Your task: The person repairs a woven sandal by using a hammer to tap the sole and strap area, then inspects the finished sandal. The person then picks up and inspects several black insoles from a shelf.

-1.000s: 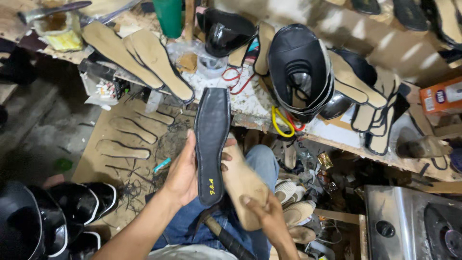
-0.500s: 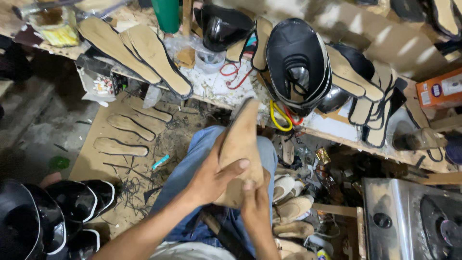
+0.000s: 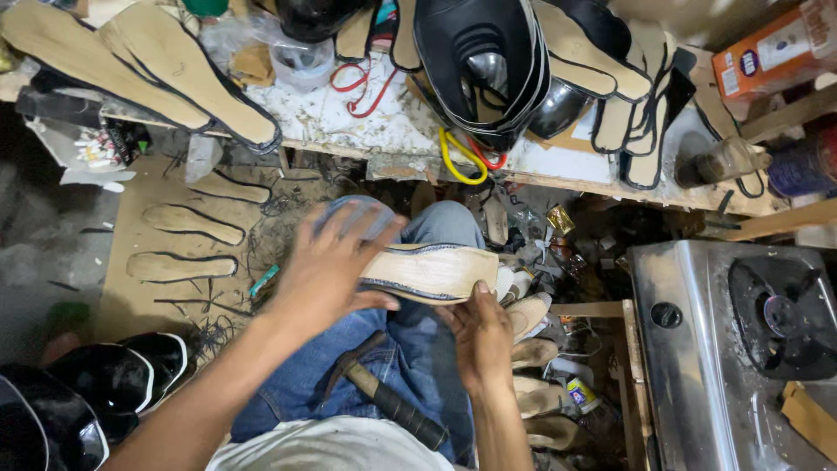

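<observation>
One sole (image 3: 433, 273) lies across our knees, tan and smooth on its face, edged in dark trim, long and rounded at the ends. Our left hand (image 3: 327, 269) spreads flat over its near end, fingers splayed and pressing. Our right hand (image 3: 480, 334) pinches its lower edge. A hammer (image 3: 388, 399) rests on our blue jeans. Similar soles (image 3: 148, 65) lie on the bench (image 3: 349, 122) beyond.

— Where can we pass a hand?
— Over our lap, left of the knee, above the cardboard sheet (image 3: 131, 235).
— What blocks us?
— The workbench (image 3: 366, 131) edge ahead is crowded with insoles (image 3: 183, 65) and black uppers (image 3: 479, 61); the metal stove (image 3: 697, 349) walls off the right.
</observation>
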